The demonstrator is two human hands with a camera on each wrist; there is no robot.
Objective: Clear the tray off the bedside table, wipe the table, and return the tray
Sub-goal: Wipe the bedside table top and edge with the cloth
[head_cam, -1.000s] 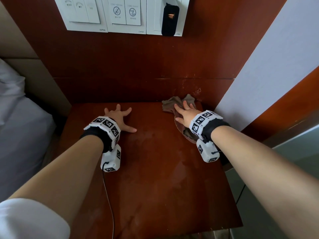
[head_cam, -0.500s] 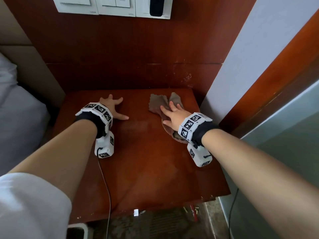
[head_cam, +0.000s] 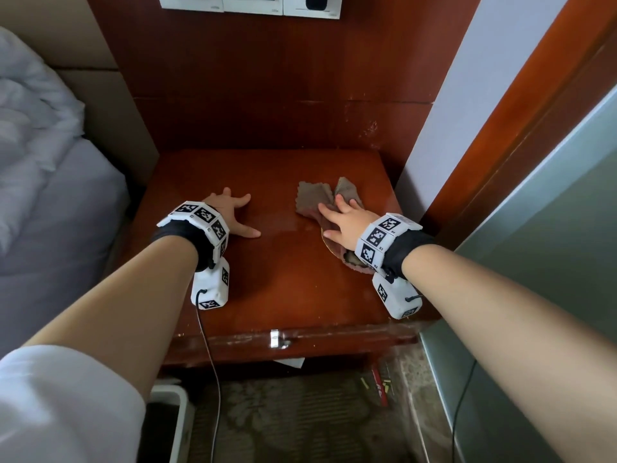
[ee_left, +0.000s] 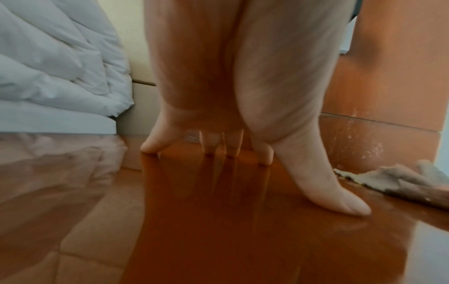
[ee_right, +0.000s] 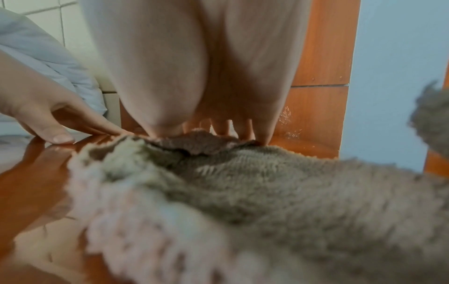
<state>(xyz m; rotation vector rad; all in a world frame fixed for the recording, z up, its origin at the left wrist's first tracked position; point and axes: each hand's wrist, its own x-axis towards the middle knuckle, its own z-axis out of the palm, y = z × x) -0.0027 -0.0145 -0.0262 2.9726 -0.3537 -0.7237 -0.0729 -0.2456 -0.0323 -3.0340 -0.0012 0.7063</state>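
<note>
The glossy red-brown bedside table (head_cam: 287, 282) has no tray on it in any view. A grey-brown fluffy cloth (head_cam: 312, 202) lies on its right half, with my right hand (head_cam: 344, 218) pressing flat on it, fingers straight and spread. From the right wrist, the cloth (ee_right: 243, 182) fills the foreground under the fingers (ee_right: 264, 134). My left hand (head_cam: 230, 213) rests on the table's left half, propped on spread fingertips (ee_left: 340, 203) and holding nothing. The cloth's edge (ee_left: 388, 178) shows at the right of the left wrist view.
A bed with a white duvet (head_cam: 30, 128) stands left of the table. A wood wall panel (head_cam: 267, 105) with switch plates (head_cam: 247, 3) backs it, a white wall (head_cam: 447, 105) bounds its right. On the floor in front are a white bin rim (head_cam: 173, 426) and scraps (head_cam: 380, 385).
My right hand has dragged the cloth back from the far right corner toward the table's middle. The left hand stays planted. My head has pulled back, showing the front edge and floor.
</note>
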